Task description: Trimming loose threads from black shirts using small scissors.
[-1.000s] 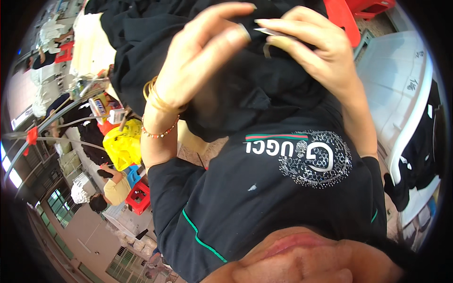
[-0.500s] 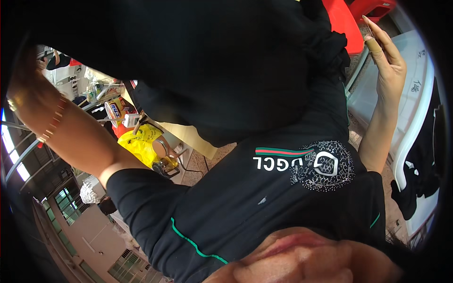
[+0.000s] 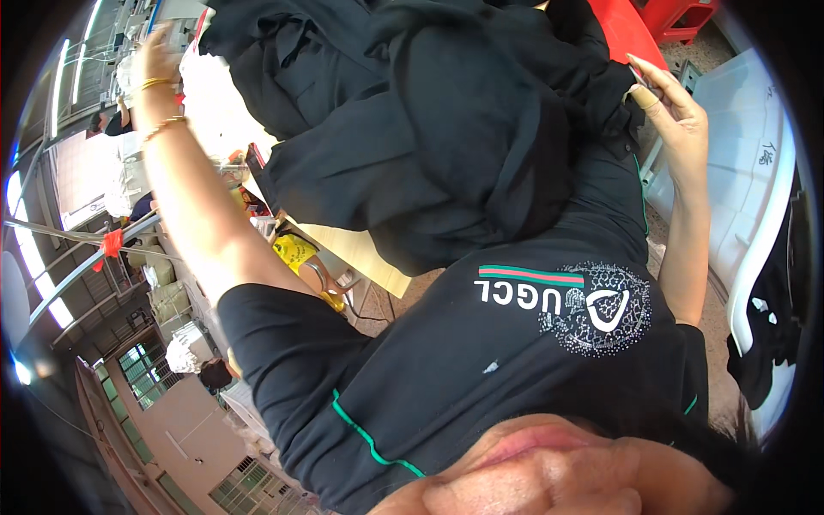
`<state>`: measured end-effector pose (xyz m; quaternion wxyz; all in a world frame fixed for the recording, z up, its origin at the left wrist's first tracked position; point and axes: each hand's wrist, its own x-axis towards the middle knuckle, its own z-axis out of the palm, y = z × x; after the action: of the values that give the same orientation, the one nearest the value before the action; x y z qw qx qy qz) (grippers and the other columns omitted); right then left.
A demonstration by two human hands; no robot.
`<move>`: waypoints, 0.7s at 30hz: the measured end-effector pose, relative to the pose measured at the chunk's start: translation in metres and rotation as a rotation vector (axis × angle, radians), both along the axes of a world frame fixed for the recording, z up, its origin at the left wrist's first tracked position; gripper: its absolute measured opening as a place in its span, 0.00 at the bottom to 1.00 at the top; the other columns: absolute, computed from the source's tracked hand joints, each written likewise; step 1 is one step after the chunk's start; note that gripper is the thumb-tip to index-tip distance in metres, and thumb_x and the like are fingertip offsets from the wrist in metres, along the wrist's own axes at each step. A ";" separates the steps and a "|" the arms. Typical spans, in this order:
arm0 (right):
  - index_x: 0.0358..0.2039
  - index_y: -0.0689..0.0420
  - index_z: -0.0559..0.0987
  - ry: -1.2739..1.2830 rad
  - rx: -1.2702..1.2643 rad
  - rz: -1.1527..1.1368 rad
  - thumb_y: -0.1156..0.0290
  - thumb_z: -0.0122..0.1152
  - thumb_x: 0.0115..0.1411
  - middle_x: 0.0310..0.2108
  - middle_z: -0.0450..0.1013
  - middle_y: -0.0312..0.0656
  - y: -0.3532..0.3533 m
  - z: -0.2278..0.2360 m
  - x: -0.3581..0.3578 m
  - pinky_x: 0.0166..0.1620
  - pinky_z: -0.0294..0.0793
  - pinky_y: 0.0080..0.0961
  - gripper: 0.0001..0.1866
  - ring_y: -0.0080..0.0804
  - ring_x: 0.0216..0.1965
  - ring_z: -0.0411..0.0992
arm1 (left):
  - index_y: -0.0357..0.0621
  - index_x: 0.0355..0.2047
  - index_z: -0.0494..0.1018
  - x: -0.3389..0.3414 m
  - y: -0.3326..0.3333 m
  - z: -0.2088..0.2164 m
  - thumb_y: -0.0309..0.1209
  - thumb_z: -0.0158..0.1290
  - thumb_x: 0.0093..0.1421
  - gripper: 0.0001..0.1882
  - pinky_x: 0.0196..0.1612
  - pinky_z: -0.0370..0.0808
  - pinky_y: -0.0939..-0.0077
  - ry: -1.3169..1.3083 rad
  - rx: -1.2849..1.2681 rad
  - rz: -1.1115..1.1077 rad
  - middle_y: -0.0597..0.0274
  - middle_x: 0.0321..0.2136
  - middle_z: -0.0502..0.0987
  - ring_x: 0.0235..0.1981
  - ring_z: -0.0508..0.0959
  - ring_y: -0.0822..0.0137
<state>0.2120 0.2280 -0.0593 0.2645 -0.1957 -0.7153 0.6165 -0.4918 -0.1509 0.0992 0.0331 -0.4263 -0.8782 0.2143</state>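
A large heap of black fabric (image 3: 412, 129) lies bunched across my front. My left arm reaches out past its left side, and my left hand (image 3: 156, 64) is raised there, washed out and smeared by motion. It seems apart from the cloth, and its fingers cannot be read. Close against the heap's right edge is my right hand (image 3: 678, 112). Thumb and fingers pinch together around something small, thin and dark that I cannot make out. A tan cover (image 3: 645, 97) wraps the thumb.
To my right stands a large white plastic bin (image 3: 738, 163) with black cloth (image 3: 764, 343) beside it. Red plastic stools (image 3: 678, 17) are beyond the right hand. A wooden board (image 3: 352, 249) and a yellow bag (image 3: 296, 249) lie left of the heap. A metal rail (image 3: 94, 253) runs at far left.
My left hand has swung up and away from the far left edge. The black fabric has dropped lower and shows more folds. My right hand has shifted left to the fabric's edge.
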 end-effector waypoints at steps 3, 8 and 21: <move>0.56 0.62 0.80 -0.021 -0.136 0.091 0.77 0.66 0.65 0.48 0.79 0.38 -0.008 -0.012 -0.001 0.55 0.74 0.19 0.19 0.23 0.48 0.78 | 0.44 0.63 0.72 0.166 0.072 -0.072 0.35 0.61 0.61 0.30 0.64 0.67 0.71 -0.483 0.708 0.416 0.57 0.57 0.77 0.61 0.73 0.63; 0.57 0.58 0.80 -0.045 -0.169 0.321 0.70 0.70 0.62 0.37 0.75 0.30 -0.042 -0.011 -0.011 0.44 0.71 0.15 0.22 0.15 0.36 0.71 | 0.34 0.62 0.69 0.333 0.113 -0.111 0.31 0.50 0.72 0.21 0.70 0.59 0.67 -1.587 1.191 -0.621 0.55 0.56 0.75 0.60 0.72 0.59; 0.35 0.61 0.84 -0.027 -0.203 0.769 0.83 0.69 0.52 0.24 0.68 0.28 -0.062 0.015 -0.016 0.29 0.61 0.15 0.09 0.13 0.23 0.63 | 0.38 0.32 0.78 0.454 0.018 0.002 0.29 0.58 0.60 0.06 0.52 0.77 0.47 -1.872 1.249 -0.600 0.51 0.32 0.81 0.31 0.82 0.61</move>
<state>0.1960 0.1660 -0.0445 -0.0157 0.0529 -0.6752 0.7355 -0.0374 -0.1328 0.1014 -0.3745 -0.5182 -0.3762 -0.6706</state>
